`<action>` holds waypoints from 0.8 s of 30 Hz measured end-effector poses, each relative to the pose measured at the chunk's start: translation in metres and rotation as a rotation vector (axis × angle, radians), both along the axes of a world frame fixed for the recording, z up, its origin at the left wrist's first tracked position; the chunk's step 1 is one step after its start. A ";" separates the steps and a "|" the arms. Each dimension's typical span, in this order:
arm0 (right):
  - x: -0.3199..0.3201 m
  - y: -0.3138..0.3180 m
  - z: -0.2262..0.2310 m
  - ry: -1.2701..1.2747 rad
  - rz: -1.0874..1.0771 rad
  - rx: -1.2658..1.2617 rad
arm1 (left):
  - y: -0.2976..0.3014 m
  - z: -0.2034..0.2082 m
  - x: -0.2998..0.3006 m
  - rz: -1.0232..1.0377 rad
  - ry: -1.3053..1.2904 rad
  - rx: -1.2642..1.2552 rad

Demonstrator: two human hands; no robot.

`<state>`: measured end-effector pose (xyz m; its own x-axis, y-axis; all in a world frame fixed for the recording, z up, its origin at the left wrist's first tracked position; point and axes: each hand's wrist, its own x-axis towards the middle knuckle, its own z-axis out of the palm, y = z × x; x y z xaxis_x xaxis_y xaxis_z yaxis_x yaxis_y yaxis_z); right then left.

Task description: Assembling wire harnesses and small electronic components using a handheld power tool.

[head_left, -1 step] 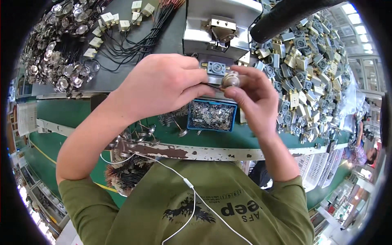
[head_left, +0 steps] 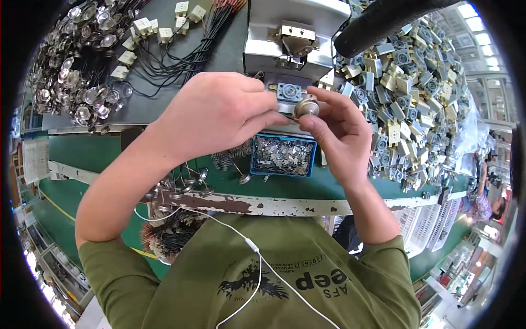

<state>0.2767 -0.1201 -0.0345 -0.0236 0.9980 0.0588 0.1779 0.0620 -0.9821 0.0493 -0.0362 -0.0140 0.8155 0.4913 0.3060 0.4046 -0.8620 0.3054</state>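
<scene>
Both hands, left hand (head_left: 216,118) and right hand (head_left: 337,131), pinch a round metal part (head_left: 307,107) over the green workbench (head_left: 98,164).

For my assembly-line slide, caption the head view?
Both hands pinch a small round metal part above a blue tray of metal clips.

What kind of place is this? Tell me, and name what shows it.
Most likely an electronics assembly bench in a factory: a heap of small metal-and-cream switch parts, a blue tray of tiny metal pieces, and both hands holding a round metal component.

Head-worn fisheye, close, straight down over workbench (head_left: 307,189)
</scene>
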 end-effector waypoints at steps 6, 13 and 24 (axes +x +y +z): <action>0.014 0.031 0.018 -0.300 0.357 -0.029 | -0.001 -0.001 0.000 -0.032 0.084 0.149; 0.021 0.047 0.011 -0.422 0.635 0.086 | -0.001 -0.008 0.002 -0.044 0.126 0.061; 0.044 0.027 0.020 -0.224 -0.072 0.103 | 0.013 0.005 0.008 -0.061 0.074 -0.262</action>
<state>0.3205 -0.0934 -0.0142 0.0230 0.9866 0.1617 0.3982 0.1394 -0.9067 0.0569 -0.0235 -0.0093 0.8614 0.4951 0.1137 0.3839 -0.7810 0.4926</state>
